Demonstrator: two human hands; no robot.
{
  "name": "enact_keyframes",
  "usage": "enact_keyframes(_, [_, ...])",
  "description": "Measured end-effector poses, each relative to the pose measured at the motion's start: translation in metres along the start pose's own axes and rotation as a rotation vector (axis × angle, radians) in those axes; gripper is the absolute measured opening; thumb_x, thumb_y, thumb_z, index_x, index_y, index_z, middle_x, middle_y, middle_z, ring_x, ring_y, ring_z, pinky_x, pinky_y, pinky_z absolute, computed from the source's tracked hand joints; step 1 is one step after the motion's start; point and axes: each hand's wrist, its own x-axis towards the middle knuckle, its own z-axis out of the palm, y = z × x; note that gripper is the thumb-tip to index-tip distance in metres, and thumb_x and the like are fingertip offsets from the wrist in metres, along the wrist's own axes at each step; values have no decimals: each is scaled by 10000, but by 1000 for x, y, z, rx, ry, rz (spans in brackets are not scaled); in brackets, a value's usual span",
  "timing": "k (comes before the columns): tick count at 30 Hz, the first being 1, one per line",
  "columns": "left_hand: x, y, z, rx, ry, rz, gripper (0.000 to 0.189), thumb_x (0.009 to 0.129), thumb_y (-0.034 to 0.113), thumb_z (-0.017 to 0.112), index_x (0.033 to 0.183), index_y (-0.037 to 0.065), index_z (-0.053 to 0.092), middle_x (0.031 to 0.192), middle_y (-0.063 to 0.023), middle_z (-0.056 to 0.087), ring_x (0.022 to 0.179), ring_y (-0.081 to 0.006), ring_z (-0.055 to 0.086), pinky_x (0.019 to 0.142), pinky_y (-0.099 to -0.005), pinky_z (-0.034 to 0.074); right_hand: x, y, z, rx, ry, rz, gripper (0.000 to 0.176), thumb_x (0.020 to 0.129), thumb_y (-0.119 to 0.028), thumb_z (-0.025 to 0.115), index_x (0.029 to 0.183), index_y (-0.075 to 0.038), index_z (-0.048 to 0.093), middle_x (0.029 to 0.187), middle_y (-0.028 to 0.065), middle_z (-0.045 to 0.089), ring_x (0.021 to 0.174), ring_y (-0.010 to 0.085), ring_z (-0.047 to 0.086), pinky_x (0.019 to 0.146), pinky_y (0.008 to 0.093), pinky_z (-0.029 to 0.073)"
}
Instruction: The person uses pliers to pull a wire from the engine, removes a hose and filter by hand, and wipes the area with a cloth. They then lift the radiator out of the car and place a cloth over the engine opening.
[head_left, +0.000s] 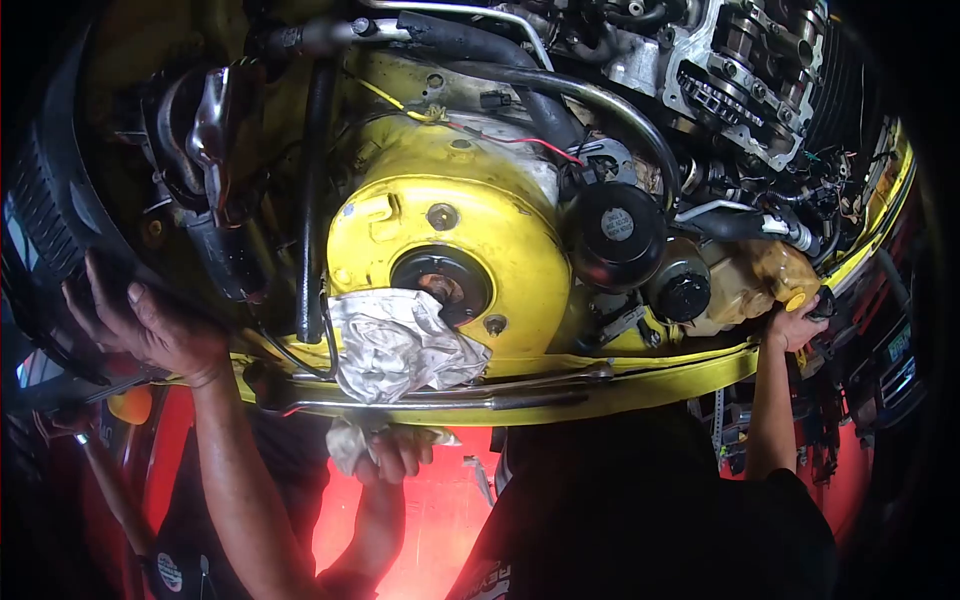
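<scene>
At the far left, my left hand [150, 325] rests against a dark, ribbed part [60, 210], fingers spread, with nothing visible in it. My right hand [793, 326] is at the right end of the yellow body edge [690, 385], just below a yellow cap [795, 301] on a stained plastic reservoir [740, 285]. Its fingers curl at a small black object [822, 304] that I cannot make out. Between my hands, a crumpled, dirty white cloth [395, 345] lies partly over the dark ring [475, 280] of the yellow strut tower [530, 290].
A long metal tool [450, 403] lies along the yellow edge. Below it, a co-worker's hand [390, 458] holds another pale cloth [347, 445]. The co-worker's other forearm [115, 490] is at lower left. An exposed engine [735, 75] fills the upper right, with hoses beside it.
</scene>
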Motion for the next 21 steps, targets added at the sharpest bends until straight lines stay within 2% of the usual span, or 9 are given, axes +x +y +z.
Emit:
enact_keyframes(5, [2, 3, -3, -24, -18, -97, 562, 1019, 433, 372, 1355, 31, 574, 1519, -208, 342, 1412, -317, 281, 1155, -489, 211, 2, 4, 3, -35, -13, 13, 821, 903, -704, 479, 1338, -7, 488, 1183, 238, 635, 1077, 408, 622, 880, 490, 479])
enact_keyframes(7, [3, 4, -4, -14, -34, -97, 581, 1020, 441, 358, 1373, 24, 556, 1532, -199, 316, 1423, -308, 265, 1162, -486, 201, 3, 6, 3, 6, 11, -48, 795, 908, -694, 483, 1305, -7, 511, 1147, 230, 639, 1044, 409, 624, 879, 490, 478])
enact_keyframes(11, [6, 8, -4, -75, -64, -138, 574, 1021, 380, 385, 1373, -57, 508, 1551, -238, 230, 1446, -346, 212, 1177, -500, 187, 0, 2, 2, 8, 23, -19, 751, 925, -666, 488, 1276, -4, 528, 1187, 234, 615, 1079, 400, 604, 892, 476, 472])
enact_keyframes(14, [6, 6, 1, -99, -12, -137, 583, 1014, 409, 363, 1389, -7, 522, 1541, -218, 283, 1445, -312, 230, 1173, -483, 177, 3, 4, 3, -18, -24, 25, 735, 933, -646, 497, 1296, -7, 518, 1222, 231, 597, 1119, 393, 586, 914, 467, 466])
enact_keyframes(16, [6, 5, -1, -72, -39, -158, 586, 1016, 398, 353, 1392, -24, 508, 1550, -232, 270, 1449, -325, 230, 1177, -497, 168, 9, 18, 13, -62, -10, 10, 762, 939, -629, 509, 1396, -22, 450, 1291, 218, 586, 1161, 380, 581, 952, 453, 469])
enact_keyframes(18, [5, 5, 0, -93, -50, -195, 587, 1017, 396, 349, 1392, -28, 504, 1555, -234, 264, 1452, -330, 228, 1179, -505, 163, 2, 6, 2, -64, -72, 68, 761, 944, -626, 504, 1419, -35, 433, 1314, 203, 588, 1166, 371, 589, 956, 448, 474])
enact_keyframes(21, [6, 2, -3, -48, -75, -156, 596, 1025, 406, 336, 1409, -27, 478, 1545, -237, 286, 1462, -341, 213, 1187, -512, 143, 8, 25, 13, -68, -36, 71, 817, 909, -700, 477, 1405, -53, 424, 1250, 199, 628, 1081, 397, 625, 890, 481, 487])
